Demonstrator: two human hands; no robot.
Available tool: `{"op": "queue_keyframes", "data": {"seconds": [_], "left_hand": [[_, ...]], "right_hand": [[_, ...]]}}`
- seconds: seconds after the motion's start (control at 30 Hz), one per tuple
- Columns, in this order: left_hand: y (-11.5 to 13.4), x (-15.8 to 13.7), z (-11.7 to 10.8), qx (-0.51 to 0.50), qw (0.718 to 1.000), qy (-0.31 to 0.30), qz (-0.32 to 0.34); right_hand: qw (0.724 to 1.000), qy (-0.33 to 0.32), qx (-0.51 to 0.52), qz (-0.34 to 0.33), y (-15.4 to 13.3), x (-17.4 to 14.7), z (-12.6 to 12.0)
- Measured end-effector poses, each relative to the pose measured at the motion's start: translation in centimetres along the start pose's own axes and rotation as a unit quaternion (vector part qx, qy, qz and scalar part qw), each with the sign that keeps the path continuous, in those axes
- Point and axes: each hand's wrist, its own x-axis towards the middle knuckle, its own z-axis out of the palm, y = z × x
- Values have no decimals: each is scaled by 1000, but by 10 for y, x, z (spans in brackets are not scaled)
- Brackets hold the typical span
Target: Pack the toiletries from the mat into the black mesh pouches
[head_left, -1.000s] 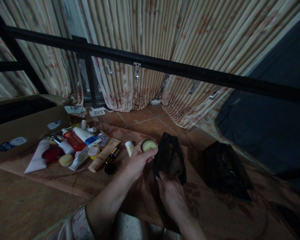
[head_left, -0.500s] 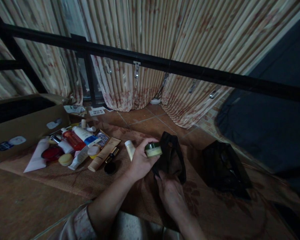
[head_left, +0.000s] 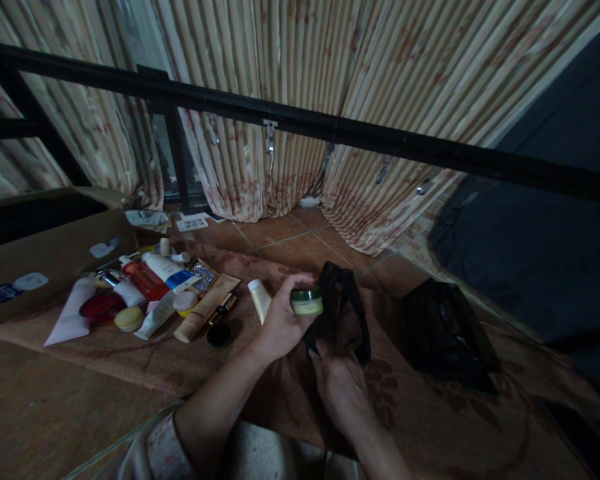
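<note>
A small cosmetic jar (head_left: 307, 303) with a dark green lid and a pale green body is gripped in my left hand (head_left: 280, 327), beside the mouth of a black pouch (head_left: 344, 313). My right hand (head_left: 341, 381) is closed on the pouch's near edge; its fingertips are partly hidden against the dark fabric. A pale tube with a white cap (head_left: 259, 298) lies just left of my left hand. Further left is a pile of cosmetics, with a red bottle (head_left: 146, 279), a white and blue tube (head_left: 171, 270), a beige tube (head_left: 205, 310) and a round black lid (head_left: 219, 335).
A second black bag (head_left: 447, 333) sits to the right on the patterned brown cloth (head_left: 205, 373). An open cardboard box (head_left: 65, 253) stands at the left. A black metal bar (head_left: 300, 127) crosses in front of striped curtains (head_left: 230, 167). Papers (head_left: 193, 222) lie on the floor tiles.
Almost nothing differs. The jar in my left hand is tilted slightly more level, and the whole view has shifted a little.
</note>
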Motion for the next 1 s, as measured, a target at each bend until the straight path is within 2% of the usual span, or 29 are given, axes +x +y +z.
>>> {"op": "queue_keyframes", "data": {"seconds": [0.2, 0.53, 0.67, 0.77, 1.0], "left_hand": [[-4, 1, -2, -5, 1000, -9, -7], [-2, -1, -2, -57, 997, -15, -59], [-2, -1, -2, -111, 988, -18, -102], [-3, 0, -2, -159, 978, -2, -132], [-4, 4, -2, -226, 961, 50, -153]], "right_hand": [[1000, -14, 6, -1, 0, 1, 0], [1000, -7, 4, -6, 1, 1, 1], [1000, -7, -1, -7, -1, 2, -1], [1000, -12, 0, -4, -2, 1, -2], [1000, -19, 13, -2, -1, 1, -3]]}}
